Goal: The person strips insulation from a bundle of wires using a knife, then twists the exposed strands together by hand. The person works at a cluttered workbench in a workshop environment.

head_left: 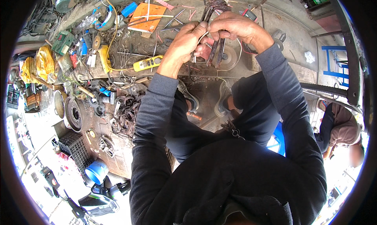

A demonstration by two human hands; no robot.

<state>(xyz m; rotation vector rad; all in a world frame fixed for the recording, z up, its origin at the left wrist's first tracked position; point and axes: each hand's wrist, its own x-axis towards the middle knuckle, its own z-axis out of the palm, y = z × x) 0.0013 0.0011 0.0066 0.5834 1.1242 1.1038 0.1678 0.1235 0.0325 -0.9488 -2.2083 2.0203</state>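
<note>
Both my hands are raised close together over the workbench [131,52], at a dark reddish-brown looped bundle [215,8] that looks like coated wire. My left hand [186,42] is closed, with thumb and fingertips pinching a thin light strand [203,37] beside the bundle. Arching in from the other side, my right hand [239,28] has its fingers closed around the bundle's strands. The bundle's loop sticks up beyond the hands, and its lower ends [214,57] hang below them. Overlapping fingers hide exactly where each grip lies.
A yellow control box [148,63] with a cord, an orange sheet [147,18] and rods lie left of my hands. A round disc [228,57] lies just below them. Left are yellow bags [44,62] and a blue bucket [96,171]. Another person [344,125] is at far right.
</note>
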